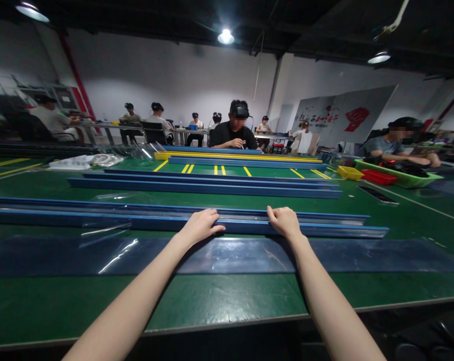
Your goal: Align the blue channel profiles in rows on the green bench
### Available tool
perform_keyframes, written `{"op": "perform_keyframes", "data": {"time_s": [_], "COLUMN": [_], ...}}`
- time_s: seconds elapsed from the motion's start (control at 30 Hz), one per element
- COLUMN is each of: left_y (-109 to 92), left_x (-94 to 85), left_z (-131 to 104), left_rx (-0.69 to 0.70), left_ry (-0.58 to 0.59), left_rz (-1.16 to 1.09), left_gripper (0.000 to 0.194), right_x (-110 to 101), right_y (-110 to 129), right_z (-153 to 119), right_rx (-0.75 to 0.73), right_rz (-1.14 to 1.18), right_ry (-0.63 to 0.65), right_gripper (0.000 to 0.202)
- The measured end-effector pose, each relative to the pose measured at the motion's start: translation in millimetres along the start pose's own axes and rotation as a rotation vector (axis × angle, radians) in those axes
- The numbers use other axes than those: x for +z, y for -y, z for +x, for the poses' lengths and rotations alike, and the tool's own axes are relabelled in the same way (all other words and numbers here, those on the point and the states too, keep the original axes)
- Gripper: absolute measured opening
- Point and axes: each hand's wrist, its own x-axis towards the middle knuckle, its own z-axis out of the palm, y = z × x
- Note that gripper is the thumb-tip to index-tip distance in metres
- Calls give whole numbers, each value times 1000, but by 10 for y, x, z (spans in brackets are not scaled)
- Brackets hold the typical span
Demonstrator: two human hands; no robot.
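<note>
A long blue channel (136,220) lies across the green table, with clear plastic film along its inside. My left hand (201,225) grips its near wall around the middle, fingers over the top edge and thumb on the near side. Farther right, my right hand (284,220) is closed on the same channel, its fingers bent over the near wall; what its fingertips touch is hidden. Between the channel and my forearms a long sheet of clear bluish film (234,255) lies flat, with glare on it.
More blue channels (204,187) and a yellow strip (242,156) lie beyond. At the right are a phone (377,194), a yellow tray (349,173), a red tray (379,176) and a green basket (418,180). A person (236,130) sits opposite.
</note>
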Motion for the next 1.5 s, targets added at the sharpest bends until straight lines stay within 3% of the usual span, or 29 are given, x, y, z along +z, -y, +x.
{"op": "perform_keyframes", "data": {"time_s": [0.6,0.93,1.3,1.5], "left_y": [-14,-16,-35,-28], "left_x": [-40,-33,-31,-26], "left_z": [24,16,3,-6], "left_rx": [-110,-67,-92,-94], "left_ry": [56,63,39,18], "left_rz": [-23,13,-10,-17], "left_gripper": [40,38,30,30], "right_x": [-15,-8,-72,-104], "right_y": [14,10,46,181], "right_z": [1,2,-20,-38], "right_rx": [16,13,-60,-117], "right_rz": [-9,-7,-33,-5], "right_ry": [18,17,26,7], "right_gripper": [54,53,52,48]}}
